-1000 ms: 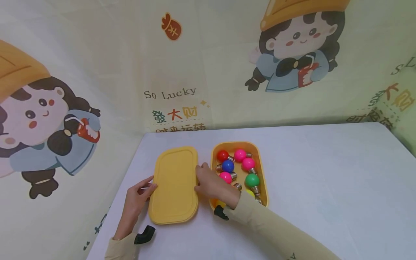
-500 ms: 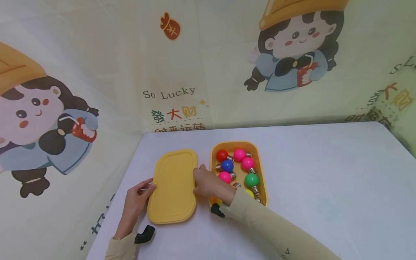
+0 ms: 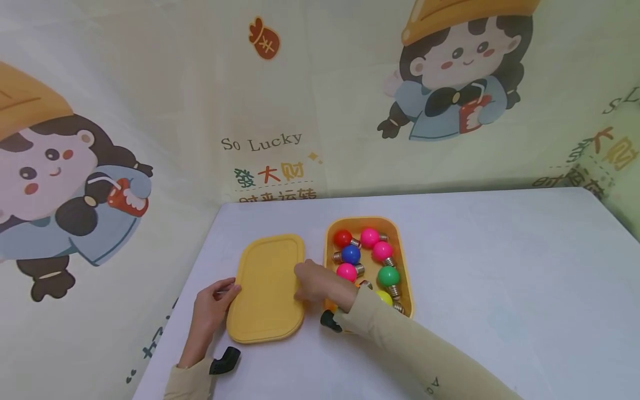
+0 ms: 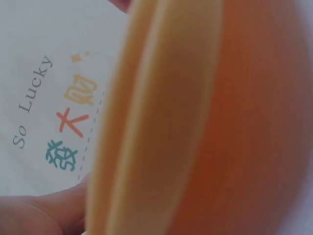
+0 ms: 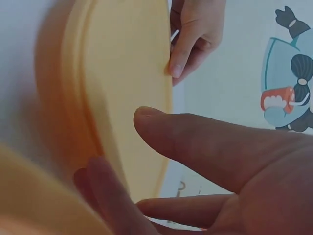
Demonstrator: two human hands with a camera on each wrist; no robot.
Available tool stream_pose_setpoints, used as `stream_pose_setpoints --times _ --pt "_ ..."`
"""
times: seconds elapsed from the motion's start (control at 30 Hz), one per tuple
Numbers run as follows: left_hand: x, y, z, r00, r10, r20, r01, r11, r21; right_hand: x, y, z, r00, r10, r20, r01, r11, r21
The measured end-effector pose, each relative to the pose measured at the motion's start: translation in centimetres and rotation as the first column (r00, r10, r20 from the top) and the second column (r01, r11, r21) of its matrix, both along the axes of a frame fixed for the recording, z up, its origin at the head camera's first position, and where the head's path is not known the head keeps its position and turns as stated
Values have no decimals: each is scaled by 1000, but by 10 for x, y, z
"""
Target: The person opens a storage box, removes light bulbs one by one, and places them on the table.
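Note:
A yellow rounded-rectangle box lid lies face up at the table's left; the left wrist view shows an orange box wall below its rim. My left hand holds its left edge, thumb near the rim and the other fingers lower down. Across from it, my right hand is at the right edge. In the right wrist view the thumb reaches over the lid and the other fingers lie along the side; how firmly they press is unclear. A yellow box of colored bulbs stands beside it.
Red, blue, pink, green, yellow and orange bulbs with metal screw bases fill the neighboring box; my right forearm passes over its near end. The white table extends right. A printed cloth hangs behind and to the left.
The lid's far edge sits slightly lower in the head view, while its near edge has barely shifted. My right hand has moved a little left over the lid's edge. The left hand keeps its place.

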State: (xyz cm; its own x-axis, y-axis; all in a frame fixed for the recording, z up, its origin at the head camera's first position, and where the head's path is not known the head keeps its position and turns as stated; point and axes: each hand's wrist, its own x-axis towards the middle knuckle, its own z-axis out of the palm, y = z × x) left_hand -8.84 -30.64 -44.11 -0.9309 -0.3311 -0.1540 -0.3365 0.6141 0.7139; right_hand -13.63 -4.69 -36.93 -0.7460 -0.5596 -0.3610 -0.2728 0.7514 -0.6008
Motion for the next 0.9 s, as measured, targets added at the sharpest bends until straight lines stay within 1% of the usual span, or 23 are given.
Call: stream_pose_setpoints --times 0.13,0.3,0.63,0.73,0.9 --pt "1 0 2 1000 -1 -18 1 1000 -21 1 -1 0 1000 1 2 -1 1000 -24" --pt "2 0 4 999 13 -31 -14 999 -28 1 -2 -1 1000 -4 -7 4 1000 -21" --pt "3 0 10 999 42 -27 -43 999 -21 2 -2 0 1000 10 -26 -12 999 -53" --pt "1 4 13 998 42 -54 -42 999 -15 3 0 0 1000 0 -29 -2 998 -66" --pt "-2 14 19 995 29 -100 -27 999 28 4 6 5 999 -24 -41 21 997 -81"
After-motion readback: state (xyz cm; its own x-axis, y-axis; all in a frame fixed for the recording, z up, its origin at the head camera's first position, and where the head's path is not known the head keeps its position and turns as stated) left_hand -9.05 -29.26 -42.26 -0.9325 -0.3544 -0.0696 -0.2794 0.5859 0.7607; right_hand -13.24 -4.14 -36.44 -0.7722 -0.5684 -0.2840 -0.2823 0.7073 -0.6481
